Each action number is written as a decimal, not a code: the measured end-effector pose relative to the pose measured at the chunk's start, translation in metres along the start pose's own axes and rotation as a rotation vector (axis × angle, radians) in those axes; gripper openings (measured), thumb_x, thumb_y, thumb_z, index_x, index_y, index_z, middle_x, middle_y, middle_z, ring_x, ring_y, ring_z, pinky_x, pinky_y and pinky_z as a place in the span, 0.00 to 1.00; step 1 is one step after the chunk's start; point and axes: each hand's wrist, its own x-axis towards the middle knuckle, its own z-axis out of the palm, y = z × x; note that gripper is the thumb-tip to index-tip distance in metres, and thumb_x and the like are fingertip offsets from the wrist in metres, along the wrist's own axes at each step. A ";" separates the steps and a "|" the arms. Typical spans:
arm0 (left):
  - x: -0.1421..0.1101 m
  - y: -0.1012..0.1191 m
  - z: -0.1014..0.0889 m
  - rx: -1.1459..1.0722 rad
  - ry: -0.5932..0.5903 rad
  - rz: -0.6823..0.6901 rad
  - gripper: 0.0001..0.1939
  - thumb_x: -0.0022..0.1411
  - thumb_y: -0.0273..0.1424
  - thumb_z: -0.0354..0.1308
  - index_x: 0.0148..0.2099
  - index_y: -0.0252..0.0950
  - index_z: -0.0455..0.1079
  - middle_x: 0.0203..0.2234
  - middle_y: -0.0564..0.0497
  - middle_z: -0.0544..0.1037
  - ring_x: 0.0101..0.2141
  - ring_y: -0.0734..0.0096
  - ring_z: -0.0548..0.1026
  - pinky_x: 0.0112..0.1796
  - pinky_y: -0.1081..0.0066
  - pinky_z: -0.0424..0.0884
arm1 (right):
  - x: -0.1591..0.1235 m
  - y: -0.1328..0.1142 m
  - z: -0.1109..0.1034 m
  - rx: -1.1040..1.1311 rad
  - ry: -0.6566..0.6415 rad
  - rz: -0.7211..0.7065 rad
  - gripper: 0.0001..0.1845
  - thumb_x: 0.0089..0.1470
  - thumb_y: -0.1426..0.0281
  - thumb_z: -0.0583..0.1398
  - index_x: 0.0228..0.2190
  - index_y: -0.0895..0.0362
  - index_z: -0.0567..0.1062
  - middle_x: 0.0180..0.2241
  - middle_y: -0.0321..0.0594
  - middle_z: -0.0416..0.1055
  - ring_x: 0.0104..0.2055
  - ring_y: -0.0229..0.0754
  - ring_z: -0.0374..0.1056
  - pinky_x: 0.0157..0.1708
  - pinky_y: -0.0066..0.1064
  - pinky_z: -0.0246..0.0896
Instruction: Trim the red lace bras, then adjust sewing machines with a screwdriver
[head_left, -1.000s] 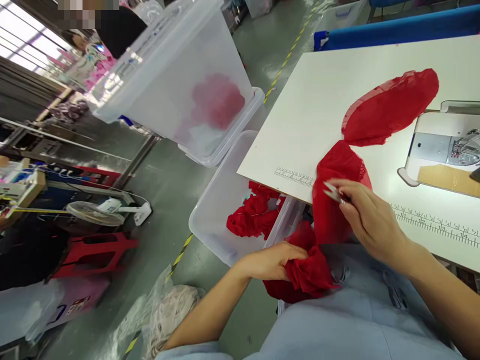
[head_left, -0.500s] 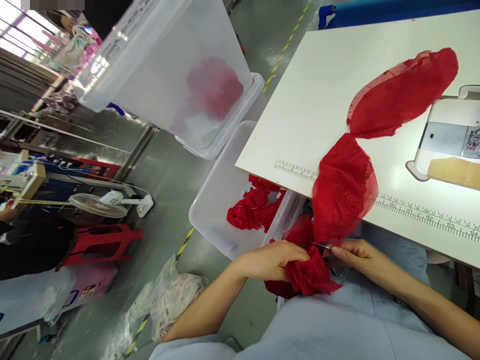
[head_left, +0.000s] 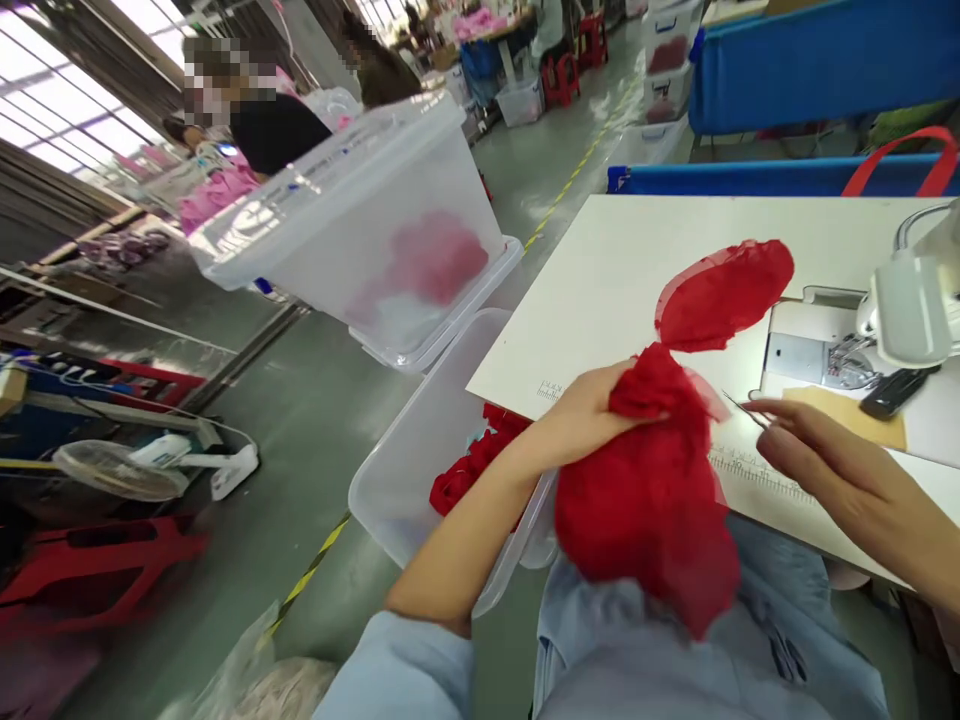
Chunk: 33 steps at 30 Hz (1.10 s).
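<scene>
My left hand (head_left: 592,415) is closed around bunched red lace fabric (head_left: 645,500), lifted above my lap at the table's front edge. The fabric's loose lower part hangs down, blurred. In my right hand (head_left: 817,450), thumb and fingers pinch thin, pointed metal tweezers (head_left: 742,408), their tips just right of the fabric and apart from it. Beyond the left hand, a red leaf-shaped lace piece (head_left: 727,295) with a sheer edge lies flat on the white sewing table (head_left: 570,290). Its near end meets the bunched fabric; whether the two are joined is hidden.
A sewing machine (head_left: 911,305) stands at the right, a black object (head_left: 896,392) beside its needle plate. Left of the table, an open clear bin (head_left: 397,470) holds red fabric. A lidded clear box (head_left: 337,240) stands behind it. A fan (head_left: 120,470) and other people are farther left.
My left hand has raised the red fabric from below the table edge and gathered up the nearer lace piece. My right hand has moved right and up with the tweezers. The view has tilted up.
</scene>
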 end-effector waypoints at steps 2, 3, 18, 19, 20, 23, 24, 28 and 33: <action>0.029 -0.013 0.013 0.278 0.016 -0.032 0.08 0.63 0.29 0.55 0.45 0.36 0.68 0.51 0.45 0.70 0.47 0.61 0.74 0.50 0.62 0.70 | 0.026 -0.003 -0.006 -0.085 0.000 -0.011 0.30 0.55 0.42 0.49 0.45 0.50 0.71 0.25 0.39 0.71 0.26 0.49 0.66 0.25 0.39 0.62; 0.039 -0.019 0.019 0.424 0.018 -0.069 0.09 0.62 0.29 0.55 0.46 0.36 0.69 0.56 0.42 0.65 0.49 0.58 0.72 0.51 0.58 0.69 | 0.038 -0.004 -0.007 -0.110 -0.016 -0.013 0.30 0.55 0.42 0.48 0.43 0.51 0.71 0.24 0.39 0.70 0.26 0.49 0.66 0.26 0.38 0.61; 0.001 -0.031 0.029 0.800 -0.278 0.223 0.29 0.50 0.13 0.46 0.54 0.37 0.64 0.63 0.52 0.65 0.48 0.62 0.71 0.49 0.60 0.72 | 0.102 0.010 0.027 -0.253 -0.166 -0.056 0.19 0.62 0.59 0.47 0.39 0.52 0.75 0.41 0.45 0.77 0.42 0.54 0.71 0.39 0.41 0.60; -0.001 -0.032 0.029 0.814 -0.292 0.221 0.30 0.49 0.12 0.46 0.53 0.37 0.64 0.62 0.52 0.67 0.47 0.61 0.71 0.48 0.60 0.73 | 0.100 0.011 0.026 -0.248 -0.173 -0.059 0.19 0.62 0.59 0.47 0.39 0.52 0.75 0.41 0.44 0.76 0.42 0.53 0.70 0.40 0.41 0.60; -0.003 -0.032 0.029 0.821 -0.300 0.214 0.29 0.49 0.12 0.46 0.52 0.37 0.65 0.61 0.51 0.68 0.47 0.61 0.72 0.47 0.61 0.73 | 0.098 0.011 0.025 -0.239 -0.181 -0.067 0.19 0.62 0.59 0.47 0.39 0.52 0.74 0.41 0.44 0.76 0.42 0.52 0.70 0.40 0.40 0.60; -0.005 -0.033 0.027 0.811 -0.312 0.233 0.28 0.48 0.12 0.46 0.51 0.36 0.65 0.58 0.50 0.71 0.46 0.62 0.72 0.45 0.63 0.72 | 0.086 0.007 0.016 -0.199 -0.212 -0.072 0.19 0.61 0.57 0.47 0.36 0.53 0.72 0.37 0.42 0.76 0.39 0.49 0.70 0.38 0.38 0.61; -0.005 -0.034 0.026 0.810 -0.313 0.252 0.28 0.48 0.12 0.47 0.51 0.36 0.64 0.58 0.50 0.71 0.45 0.63 0.72 0.45 0.64 0.72 | 0.081 0.005 0.014 -0.199 -0.233 -0.056 0.19 0.61 0.55 0.47 0.34 0.53 0.71 0.35 0.42 0.75 0.37 0.48 0.69 0.36 0.37 0.61; -0.005 -0.039 0.025 0.843 -0.323 0.328 0.26 0.50 0.12 0.47 0.50 0.36 0.65 0.55 0.51 0.73 0.43 0.64 0.71 0.41 0.66 0.71 | 0.070 0.001 0.008 -0.290 -0.313 0.042 0.21 0.58 0.51 0.46 0.24 0.53 0.64 0.25 0.40 0.69 0.28 0.46 0.64 0.28 0.36 0.56; -0.008 -0.045 0.027 0.877 -0.279 0.433 0.21 0.55 0.12 0.46 0.48 0.34 0.67 0.51 0.50 0.75 0.40 0.66 0.70 0.40 0.67 0.71 | 0.069 0.008 0.013 -0.320 -0.342 0.081 0.22 0.57 0.52 0.45 0.26 0.53 0.66 0.25 0.41 0.69 0.29 0.47 0.65 0.30 0.37 0.55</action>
